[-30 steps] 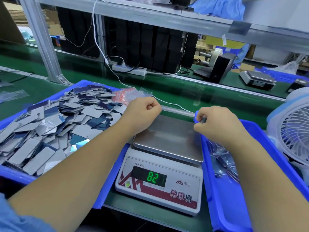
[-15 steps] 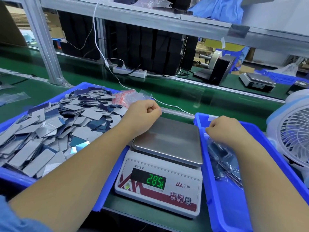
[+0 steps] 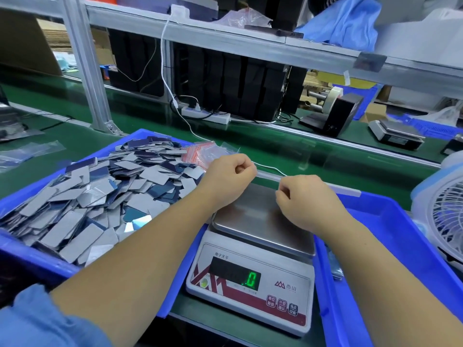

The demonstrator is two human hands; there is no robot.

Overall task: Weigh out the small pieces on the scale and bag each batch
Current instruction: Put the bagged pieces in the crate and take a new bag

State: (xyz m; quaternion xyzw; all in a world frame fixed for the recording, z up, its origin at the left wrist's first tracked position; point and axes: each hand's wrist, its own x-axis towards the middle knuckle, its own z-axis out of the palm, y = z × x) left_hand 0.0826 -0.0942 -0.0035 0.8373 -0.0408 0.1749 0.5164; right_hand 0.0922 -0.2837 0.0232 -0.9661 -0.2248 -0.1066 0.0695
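A heap of small grey and dark blue rectangular pieces (image 3: 100, 191) fills the blue bin (image 3: 37, 259) on the left. The scale (image 3: 263, 221) stands in the middle with a bare steel plate, and its display (image 3: 250, 280) reads 0. My left hand (image 3: 230, 176) and my right hand (image 3: 305, 199) hover close together over the plate's far edge. Both have curled fingers, with thumb against forefinger as if pinching a thin clear bag that I can barely make out. A pile of red-striped empty zip bags (image 3: 200, 152) lies just behind my left hand.
A second blue bin (image 3: 400, 246) on the right holds a filled bag (image 3: 335, 266) at its left wall. A white fan (image 3: 443, 214) stands at the far right. Behind are a metal frame post (image 3: 85, 66), a power strip (image 3: 208, 116), a tape dispenser (image 3: 333, 113) and another scale (image 3: 398, 131).
My right hand went into the right bin, then came back over the scale beside my left hand. The display dropped from 285 to 0. My left hand stayed put.
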